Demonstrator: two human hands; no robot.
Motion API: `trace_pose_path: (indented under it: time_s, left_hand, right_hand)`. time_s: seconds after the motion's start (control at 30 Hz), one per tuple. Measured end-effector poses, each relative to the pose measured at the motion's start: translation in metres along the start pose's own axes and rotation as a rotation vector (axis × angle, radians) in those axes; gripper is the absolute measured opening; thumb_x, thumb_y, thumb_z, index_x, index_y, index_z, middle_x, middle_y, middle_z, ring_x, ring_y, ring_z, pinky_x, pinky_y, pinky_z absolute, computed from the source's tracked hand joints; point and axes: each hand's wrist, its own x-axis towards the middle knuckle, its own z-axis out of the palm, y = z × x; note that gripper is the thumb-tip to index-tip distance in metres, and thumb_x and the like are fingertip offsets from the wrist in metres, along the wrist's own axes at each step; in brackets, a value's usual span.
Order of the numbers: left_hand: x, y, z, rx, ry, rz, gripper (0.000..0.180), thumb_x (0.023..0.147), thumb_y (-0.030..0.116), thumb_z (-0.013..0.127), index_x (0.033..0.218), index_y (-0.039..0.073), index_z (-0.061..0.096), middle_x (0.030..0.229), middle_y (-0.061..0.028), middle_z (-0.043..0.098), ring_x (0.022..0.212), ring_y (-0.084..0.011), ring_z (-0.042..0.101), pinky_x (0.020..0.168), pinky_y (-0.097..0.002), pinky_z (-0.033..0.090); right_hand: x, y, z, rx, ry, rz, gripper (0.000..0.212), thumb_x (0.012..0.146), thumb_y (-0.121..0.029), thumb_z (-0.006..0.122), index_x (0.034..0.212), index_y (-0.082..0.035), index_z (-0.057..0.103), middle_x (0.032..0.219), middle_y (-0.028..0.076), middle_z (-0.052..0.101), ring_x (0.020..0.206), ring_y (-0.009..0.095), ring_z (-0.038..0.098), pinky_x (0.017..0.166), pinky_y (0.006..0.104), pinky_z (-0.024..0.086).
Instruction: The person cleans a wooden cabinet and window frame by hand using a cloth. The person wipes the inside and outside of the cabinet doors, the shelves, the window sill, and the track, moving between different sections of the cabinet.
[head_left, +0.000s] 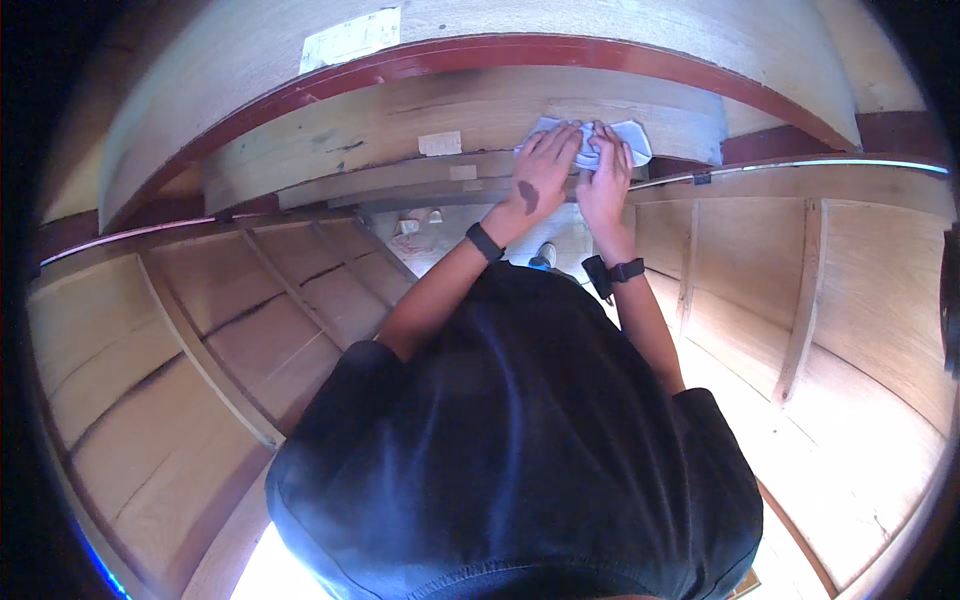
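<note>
A pale lavender-white folded cloth (632, 143) lies spread sideways at the front of a wooden shelf board (500, 112), right of centre. My left hand (545, 172) holds its left part, fingers pointing away from me and bent over it. Close beside it, my right hand (605, 172) grips the cloth's middle and right part with curled fingers. The fingertips of both hands nearly meet on the cloth. Its underside and whatever it rests on are hidden.
Above the hands runs a curved-looking shelf edge with a red strip (480, 50). Paper labels (440, 144) are stuck on the boards. Panelled wooden doors stand open at left (220, 330) and right (740, 270). Below, my shoe (545, 252) stands on the floor near small white items (408, 226).
</note>
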Motion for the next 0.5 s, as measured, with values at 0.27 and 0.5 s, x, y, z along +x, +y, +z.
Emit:
trace_pose_path:
  time_s: [0.27, 0.5]
  left_hand:
    - [-0.049, -0.04, -0.046, 0.048, 0.069, -0.134, 0.067, 0.074, -0.004, 0.059, 0.14, -0.001, 0.051, 0.151, -0.0166, 0.051, 0.145, -0.0327, 0.044, 0.117, -0.0494, 0.032]
    - [-0.091, -0.072, -0.077, 0.127, 0.218, -0.313, 0.064, 0.075, -0.008, 0.054, 0.138, 0.001, 0.052, 0.147, -0.0155, 0.056, 0.143, -0.0332, 0.046, 0.117, -0.0515, 0.032]
  right_hand:
    - [0.006, -0.054, 0.042, 0.081, -0.156, -0.142, 0.048, 0.07, 0.005, 0.063, 0.116, -0.005, 0.056, 0.14, 0.017, 0.061, 0.138, 0.034, 0.052, 0.116, 0.0515, 0.035]
    - [0.007, -0.11, 0.083, 0.248, -0.208, -0.251, 0.045, 0.07, 0.003, 0.062, 0.115, -0.003, 0.058, 0.139, 0.017, 0.062, 0.137, 0.032, 0.053, 0.116, 0.0486, 0.035]
